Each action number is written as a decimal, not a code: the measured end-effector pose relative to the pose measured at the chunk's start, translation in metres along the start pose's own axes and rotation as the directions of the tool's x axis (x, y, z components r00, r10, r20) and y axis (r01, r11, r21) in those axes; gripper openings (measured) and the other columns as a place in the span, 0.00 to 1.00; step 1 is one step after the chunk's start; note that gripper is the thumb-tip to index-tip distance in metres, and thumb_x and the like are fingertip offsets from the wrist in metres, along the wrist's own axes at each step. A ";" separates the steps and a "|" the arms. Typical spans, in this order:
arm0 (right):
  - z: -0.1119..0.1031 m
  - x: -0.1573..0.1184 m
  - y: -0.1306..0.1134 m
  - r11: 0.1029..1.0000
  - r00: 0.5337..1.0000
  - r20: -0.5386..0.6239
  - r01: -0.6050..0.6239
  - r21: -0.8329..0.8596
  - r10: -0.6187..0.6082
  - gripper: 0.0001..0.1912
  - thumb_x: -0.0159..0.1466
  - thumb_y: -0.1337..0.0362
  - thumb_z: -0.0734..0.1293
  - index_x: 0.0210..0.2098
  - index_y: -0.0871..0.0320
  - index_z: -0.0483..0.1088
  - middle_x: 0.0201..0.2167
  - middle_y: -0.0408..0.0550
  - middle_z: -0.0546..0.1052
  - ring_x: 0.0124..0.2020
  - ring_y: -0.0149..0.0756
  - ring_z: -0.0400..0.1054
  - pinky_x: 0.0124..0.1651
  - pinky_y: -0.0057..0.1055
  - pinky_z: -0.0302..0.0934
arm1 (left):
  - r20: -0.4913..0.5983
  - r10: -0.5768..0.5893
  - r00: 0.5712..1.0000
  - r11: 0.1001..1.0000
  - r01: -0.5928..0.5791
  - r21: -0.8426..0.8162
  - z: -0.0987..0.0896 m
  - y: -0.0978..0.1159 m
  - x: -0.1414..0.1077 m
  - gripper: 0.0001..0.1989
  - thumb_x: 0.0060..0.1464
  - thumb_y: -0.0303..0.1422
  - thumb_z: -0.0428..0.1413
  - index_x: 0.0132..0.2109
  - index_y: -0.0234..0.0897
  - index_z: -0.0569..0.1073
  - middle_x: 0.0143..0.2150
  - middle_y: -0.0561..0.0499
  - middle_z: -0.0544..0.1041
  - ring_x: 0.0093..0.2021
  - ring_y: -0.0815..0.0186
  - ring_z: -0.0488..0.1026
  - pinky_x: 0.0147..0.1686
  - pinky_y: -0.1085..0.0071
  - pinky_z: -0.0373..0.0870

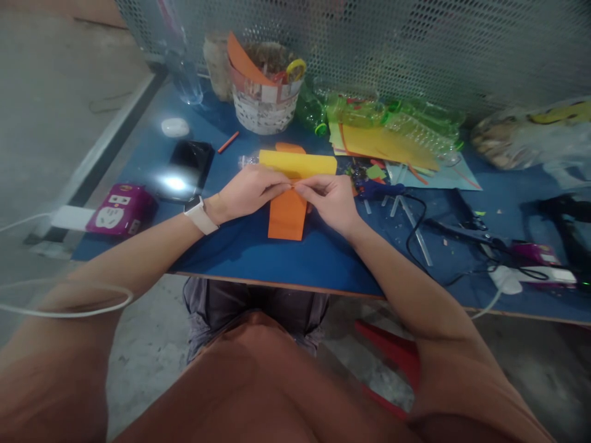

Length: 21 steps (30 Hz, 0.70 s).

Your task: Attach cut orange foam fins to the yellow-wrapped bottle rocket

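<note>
A clear plastic bottle [249, 161] wrapped in yellow paper [298, 163] lies sideways on the blue table. Across it runs an orange paper strip [286, 220]; one rounded end shows beyond the yellow and the other lies toward me. My left hand [252, 189], with a pale-banded watch [201, 215] on the wrist, is closed in a pinch at the strip just below the yellow paper. From the right, my right hand [333, 198] pinches at the same spot, fingertips nearly meeting the left ones. The fingers partly hide what lies between them.
A phone [187, 169], white case [175, 127] and purple power socket [120, 209] are at left. Behind stands a paper-covered basket [265, 104]. Green bottles [355, 109] and coloured paper sheets [383, 146] lie back right; a blue glue gun [376, 188], clear sticks [418, 234] and cables lie right.
</note>
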State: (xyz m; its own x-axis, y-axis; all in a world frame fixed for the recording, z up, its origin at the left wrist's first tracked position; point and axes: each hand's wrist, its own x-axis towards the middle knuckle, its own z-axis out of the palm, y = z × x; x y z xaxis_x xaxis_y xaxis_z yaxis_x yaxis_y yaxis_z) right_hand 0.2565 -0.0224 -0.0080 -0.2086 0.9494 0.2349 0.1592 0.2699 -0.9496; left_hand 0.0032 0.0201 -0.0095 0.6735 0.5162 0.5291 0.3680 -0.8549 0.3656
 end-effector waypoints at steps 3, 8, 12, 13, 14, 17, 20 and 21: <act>0.000 0.000 0.002 1.000 1.000 0.003 -0.013 0.003 0.013 0.29 0.62 0.32 0.84 0.38 0.53 0.91 0.29 0.45 0.87 0.21 0.32 0.72 0.24 0.33 0.73 | 0.009 -0.010 1.000 1.000 0.010 0.001 0.000 -0.001 0.000 0.17 0.83 0.39 0.55 0.51 0.38 0.88 0.45 0.44 0.91 0.45 0.57 0.89 0.48 0.63 0.80; 0.000 0.001 0.006 0.999 1.000 -0.001 -0.010 0.034 0.010 0.26 0.62 0.35 0.85 0.40 0.52 0.92 0.30 0.46 0.88 0.22 0.33 0.75 0.27 0.35 0.76 | 0.000 -0.026 1.000 0.999 0.026 -0.018 0.001 0.000 -0.001 0.16 0.83 0.38 0.56 0.53 0.38 0.89 0.48 0.43 0.92 0.48 0.57 0.90 0.50 0.64 0.81; 0.001 0.000 0.004 0.998 1.000 -0.008 -0.011 0.060 0.011 0.26 0.61 0.35 0.86 0.39 0.51 0.93 0.31 0.47 0.89 0.23 0.34 0.76 0.28 0.36 0.78 | -0.002 -0.041 0.999 0.999 0.041 -0.027 0.001 0.000 -0.002 0.16 0.82 0.38 0.57 0.53 0.38 0.89 0.48 0.43 0.92 0.48 0.56 0.90 0.49 0.64 0.82; 0.001 0.000 0.003 0.998 1.000 -0.013 -0.014 0.063 0.015 0.26 0.60 0.35 0.86 0.39 0.51 0.93 0.31 0.46 0.89 0.23 0.35 0.76 0.28 0.36 0.78 | -0.003 -0.045 0.999 0.999 0.045 -0.029 0.001 0.000 -0.002 0.16 0.82 0.38 0.57 0.52 0.38 0.89 0.48 0.42 0.92 0.48 0.56 0.90 0.49 0.64 0.82; 0.001 0.000 0.002 0.998 1.000 -0.016 -0.019 0.063 0.020 0.26 0.60 0.35 0.86 0.39 0.51 0.92 0.30 0.46 0.89 0.23 0.35 0.76 0.28 0.36 0.78 | -0.004 -0.046 0.999 0.998 0.046 -0.032 0.001 0.000 -0.002 0.16 0.82 0.38 0.57 0.52 0.38 0.89 0.48 0.43 0.92 0.48 0.56 0.90 0.49 0.64 0.82; 0.002 0.000 0.001 0.998 1.000 -0.011 -0.022 0.064 0.023 0.27 0.59 0.34 0.86 0.38 0.51 0.92 0.30 0.46 0.89 0.24 0.35 0.77 0.28 0.36 0.79 | -0.005 -0.049 0.999 0.998 0.048 -0.035 0.001 0.000 -0.002 0.15 0.82 0.37 0.57 0.52 0.38 0.89 0.48 0.43 0.92 0.48 0.57 0.90 0.49 0.64 0.82; 0.002 0.001 0.001 0.998 1.000 -0.015 -0.022 0.067 0.023 0.28 0.58 0.33 0.86 0.38 0.51 0.92 0.29 0.46 0.89 0.24 0.36 0.77 0.28 0.35 0.78 | -0.015 -0.046 0.999 0.998 0.045 -0.041 0.001 0.001 -0.001 0.14 0.81 0.36 0.58 0.52 0.38 0.89 0.47 0.44 0.92 0.47 0.57 0.90 0.49 0.65 0.81; 0.003 0.000 0.001 0.998 0.999 -0.020 -0.025 0.065 0.026 0.28 0.58 0.33 0.86 0.38 0.51 0.92 0.30 0.46 0.89 0.25 0.36 0.77 0.28 0.35 0.78 | -0.019 -0.044 0.999 0.998 0.043 -0.043 0.001 0.001 -0.001 0.14 0.81 0.36 0.58 0.51 0.38 0.89 0.47 0.44 0.92 0.47 0.57 0.90 0.48 0.65 0.81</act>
State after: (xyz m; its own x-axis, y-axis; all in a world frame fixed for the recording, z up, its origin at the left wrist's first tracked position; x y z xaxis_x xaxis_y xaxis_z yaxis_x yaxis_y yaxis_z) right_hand 0.2540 -0.0220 -0.0096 -0.1847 0.9592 0.2140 0.1014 0.2352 -0.9666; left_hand 0.0033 0.0182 -0.0102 0.6446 0.5539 0.5270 0.3685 -0.8290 0.4206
